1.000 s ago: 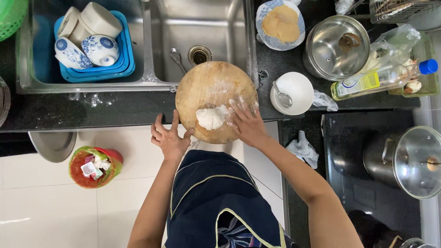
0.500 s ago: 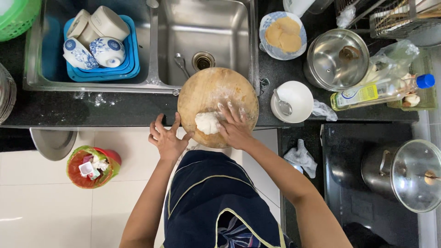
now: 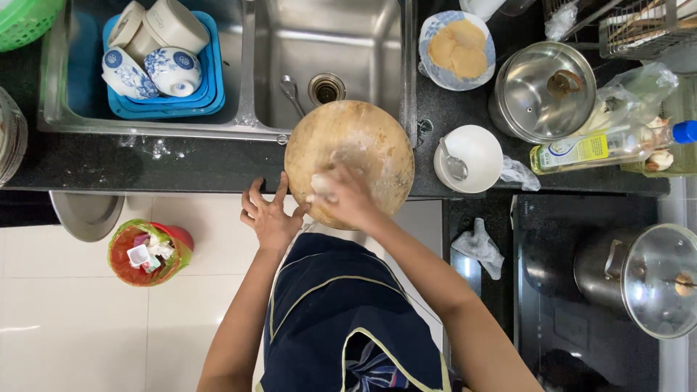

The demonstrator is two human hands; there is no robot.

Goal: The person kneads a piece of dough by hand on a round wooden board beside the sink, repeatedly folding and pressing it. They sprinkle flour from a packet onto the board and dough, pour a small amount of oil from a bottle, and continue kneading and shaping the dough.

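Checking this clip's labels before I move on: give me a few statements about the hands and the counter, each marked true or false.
1. The right hand presses a lump of white dough on the round wooden board. True.
2. The left hand holds a spoon. False: it holds nothing and rests at the edge of the round wooden board.
3. The white round bowl right of the board has a metal spoon in it. True.
4. The blue plastic tray in the sink is empty. False: it carries stacked cups and bowls.
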